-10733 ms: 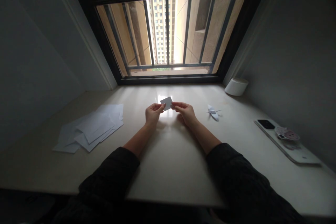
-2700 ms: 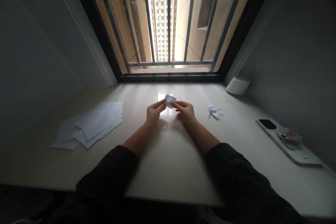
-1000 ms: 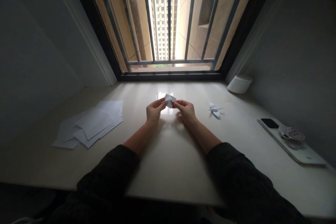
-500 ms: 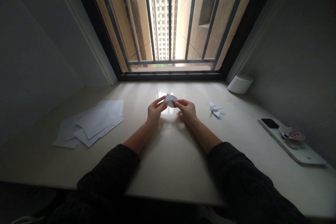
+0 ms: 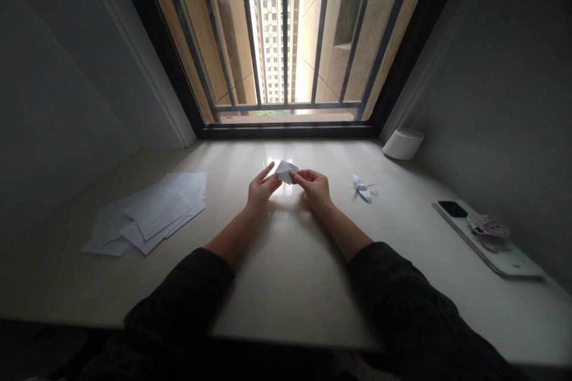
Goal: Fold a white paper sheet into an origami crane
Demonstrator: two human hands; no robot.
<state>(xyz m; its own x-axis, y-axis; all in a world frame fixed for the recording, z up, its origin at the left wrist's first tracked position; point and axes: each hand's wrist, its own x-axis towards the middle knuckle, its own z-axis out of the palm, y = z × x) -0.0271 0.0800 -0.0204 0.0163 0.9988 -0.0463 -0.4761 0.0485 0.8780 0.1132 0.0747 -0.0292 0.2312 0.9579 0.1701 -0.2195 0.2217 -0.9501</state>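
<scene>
A small folded piece of white paper (image 5: 285,170) is held up between my two hands, over the middle of the pale tabletop (image 5: 290,286). On its left side my left hand (image 5: 261,187) pinches the edge with the thumb, while a finger is lifted away from the paper. My right hand (image 5: 314,184) grips the right side between thumb and fingers. To the right of that hand lies a folded white paper crane (image 5: 363,188), its wings spread.
Loose white sheets (image 5: 156,211) lie overlapping on the left. At the right are a phone (image 5: 500,253) with a round character grip and, farther back, a white cylinder (image 5: 403,144) by the wall. A barred window (image 5: 286,130) closes off the far side.
The folded paper has turned slightly between my hands, and a finger of my left hand has lifted off it. The whole view has shifted a little.
</scene>
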